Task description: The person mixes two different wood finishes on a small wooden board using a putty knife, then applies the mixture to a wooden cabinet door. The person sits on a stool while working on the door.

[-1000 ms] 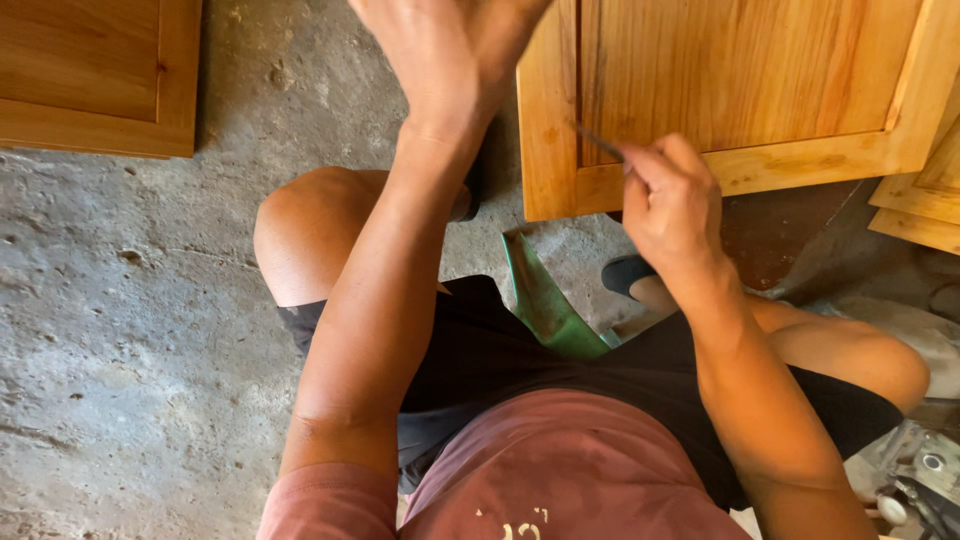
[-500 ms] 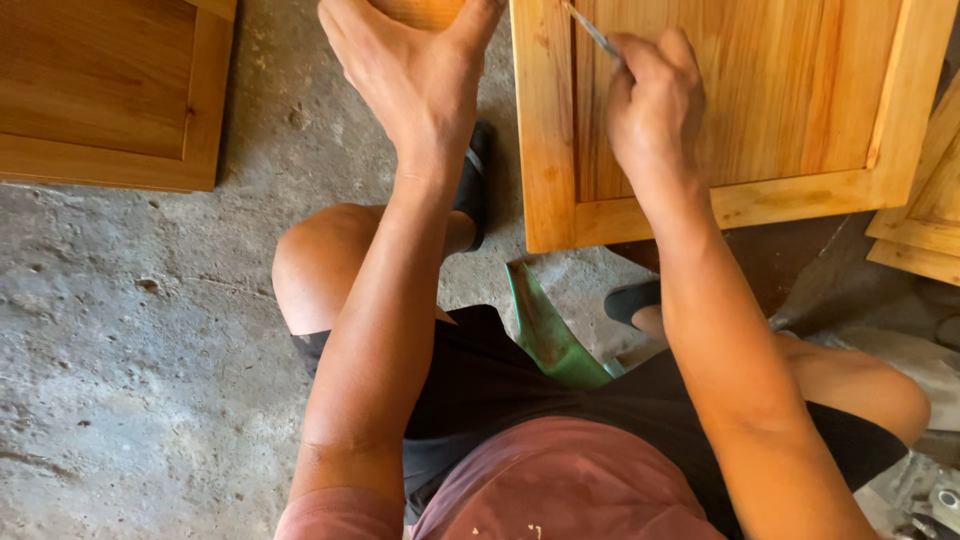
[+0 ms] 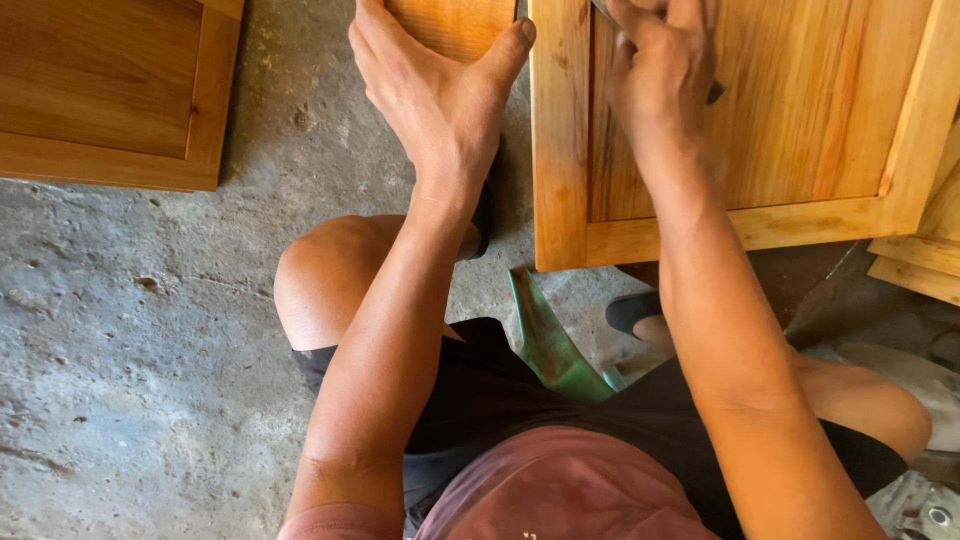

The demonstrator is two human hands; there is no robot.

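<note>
Left hand spread open on a wood piece; right hand grips a mostly hidden thin tool against the cabinet door.

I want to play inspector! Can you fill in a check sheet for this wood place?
Surface: rough grey concrete floor, pitted.
Job's things: framed wooden door panel; thin tool, mostly hidden.
Clutter: second wooden panel at left; green piece under the door panel; more wood at right.
Hands: left hand on a wood piece; right hand on the door panel, closed around the tool.
Cables: nothing seen.
Surroundings: person's knee, dark shorts.
</note>
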